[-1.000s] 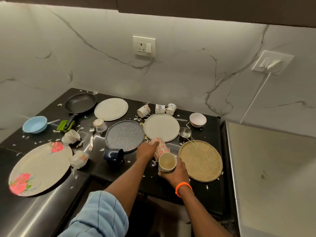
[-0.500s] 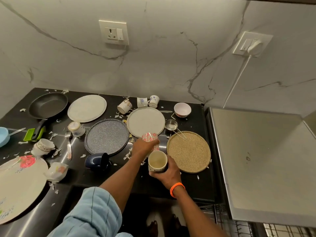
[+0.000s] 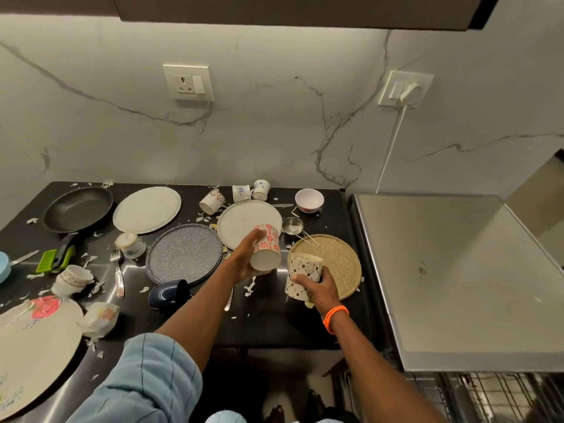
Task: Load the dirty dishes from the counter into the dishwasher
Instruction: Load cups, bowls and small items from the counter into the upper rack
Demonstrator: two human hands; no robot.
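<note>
My left hand (image 3: 244,264) grips a white cup with a red flower pattern (image 3: 266,250), fingers curled round its side, holding it tipped so its base faces me, above the near edge of the middle white plate (image 3: 244,222). My right hand (image 3: 320,290) grips a white cup with a brown bean pattern (image 3: 302,277) from behind, tilted with its mouth turned to the far side, just over the near left edge of the round tan plate (image 3: 334,264). An orange band (image 3: 335,316) sits on my right wrist.

The rest of the dirty dishes lie on the black bench (image 3: 268,319). At the far left is a dark frying pan (image 3: 77,213) with a green-tipped handle, and beside it a second white plate (image 3: 147,209). A speckled grey plate (image 3: 184,253) lies near the middle, with a dark blue mug (image 3: 168,293) on its side at its near edge. A fork (image 3: 118,271) lies left of the grey plate, next to a tipped cup (image 3: 130,245). Three small cups (image 3: 236,195) stand or lie by the far wall, and a white bowl (image 3: 309,200) sits to their right. A small steel measuring cup (image 3: 293,226) rests between the white plate and the tan plate. At the near left is a large plate with red flowers (image 3: 30,346), with two more tipped cups beside it. White scraps are scattered across the bench.

To the right is a steel surface (image 3: 457,270), and below it, at the near right, a wire dishwasher rack (image 3: 488,392) shows.
</note>
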